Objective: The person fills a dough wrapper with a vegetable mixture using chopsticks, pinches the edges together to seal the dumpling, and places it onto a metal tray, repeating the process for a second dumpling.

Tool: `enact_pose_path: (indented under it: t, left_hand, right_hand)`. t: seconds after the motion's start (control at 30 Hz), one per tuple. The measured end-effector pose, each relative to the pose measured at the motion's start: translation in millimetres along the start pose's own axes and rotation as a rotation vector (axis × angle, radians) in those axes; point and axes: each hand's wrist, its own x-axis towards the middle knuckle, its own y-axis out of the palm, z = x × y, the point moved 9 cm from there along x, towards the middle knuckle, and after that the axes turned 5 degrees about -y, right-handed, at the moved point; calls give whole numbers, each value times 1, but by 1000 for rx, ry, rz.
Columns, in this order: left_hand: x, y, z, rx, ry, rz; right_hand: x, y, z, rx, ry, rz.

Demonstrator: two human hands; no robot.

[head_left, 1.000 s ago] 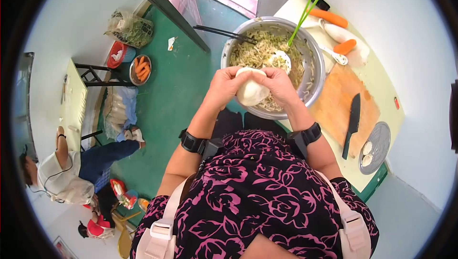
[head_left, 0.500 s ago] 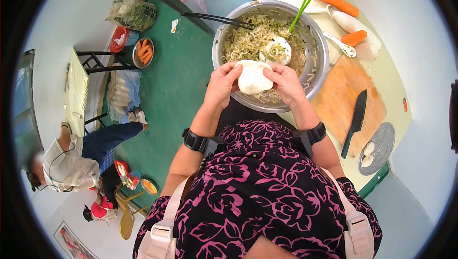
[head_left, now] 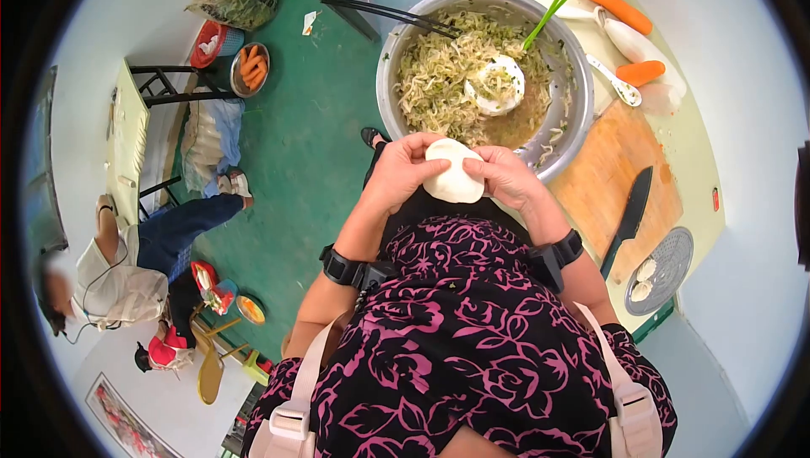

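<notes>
Far left of the large metal bowl (head_left: pixel 386 95), a person (head_left: pixel 122 281) in a pale top is at another table (head_left: pixel 126 146). Nearer the bowl, green floor (head_left: pixel 295 120) stretches alongside, with a small metal bowl of carrots (head_left: pixel 251 70) on it. Dark chopsticks (head_left: pixel 392 12) cross the large bowl's left rim, their outer ends over the floor.

On the wearer's side of that bowl, the left hand (head_left: pixel 401 173) pinches one edge of a round, pale dough piece (head_left: pixel 456 171) — thumb on top, fingers behind. The dough hangs between both hands, near the bowl's close rim. The right hand (head_left: pixel 510 178) grips its opposite edge, thumb also on top, its forearm slanting inward beside the desk (head_left: pixel 696 150).

Right of the bowl, a spoon (head_left: pixel 620 82) lies by the carrot pieces — just beyond the cutting board (head_left: pixel 607 171). A dark knife (head_left: pixel 629 213) slants across the board, handle towards the wearer. Farthest right, a grey perforated plate (head_left: pixel 675 260) holding pale pieces sits near the desk's edge.
</notes>
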Motion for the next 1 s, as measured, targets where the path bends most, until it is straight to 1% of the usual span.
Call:
enact_pose_path:
  t: [0.07,0.1,0.17,0.2,0.27,0.33,0.37,0.4,0.43,0.47,0.53,0.6,0.63,0.67,0.73,0.77,0.87,0.97,1.0]
  left_hand:
    - [0,-10,2,-7,24,-49]
    - [-1,-15,2,-25,22,-90]
    - [-2,-26,2,-5,56,-182]
    - [-3,-26,3,-40,16,-198]
    - [-3,-22,1,-107,-57,-226]
    - [1,3,3,-315,-169,-6]
    - [3,17,1,-430,-210,95]
    - [5,29,-1,-546,-255,197]
    - [10,34,-7,-681,-219,253]
    - [15,27,-4,-700,-196,194]
    - [22,16,-2,-735,-144,81]
    - [21,15,-11,-730,-73,84]
    - [20,16,-14,-745,-49,90]
    - [18,18,-16,-759,-26,96]
    - [17,27,-13,-705,-58,120]
    - [16,31,-12,-679,-73,133]
    - [14,36,-13,-544,-97,94]
    - [10,37,-16,-386,-64,109]
    - [10,37,-13,-379,-83,122]
  right_hand:
    - [-1,-5,10,-46,-45,-69]
    - [-2,-7,22,-92,-110,-99]
    - [1,-8,51,-309,-278,-122]
    - [0,-5,66,-417,-365,-133]
    - [-8,10,93,-742,-544,-163]
    - [-19,36,109,-1100,-698,-171]
    - [-22,50,107,-1212,-702,-136]
    - [-29,71,104,-1351,-857,-47]
    - [-38,91,98,-1486,-1010,46]
    - [-50,106,90,-1618,-1164,144]
    - [-54,85,97,-1329,-1054,12]
    - [-55,59,101,-1040,-934,-101]
    - [-49,34,103,-835,-750,-268]
    - [-39,21,98,-669,-690,-279]
    - [-18,-1,87,-340,-577,-299]
    - [-9,-6,71,-169,-446,-283]
    - [-5,0,63,-113,-387,-202]
    - [-12,-2,76,-368,-543,-260]
    - [-15,-1,80,-461,-593,-286]
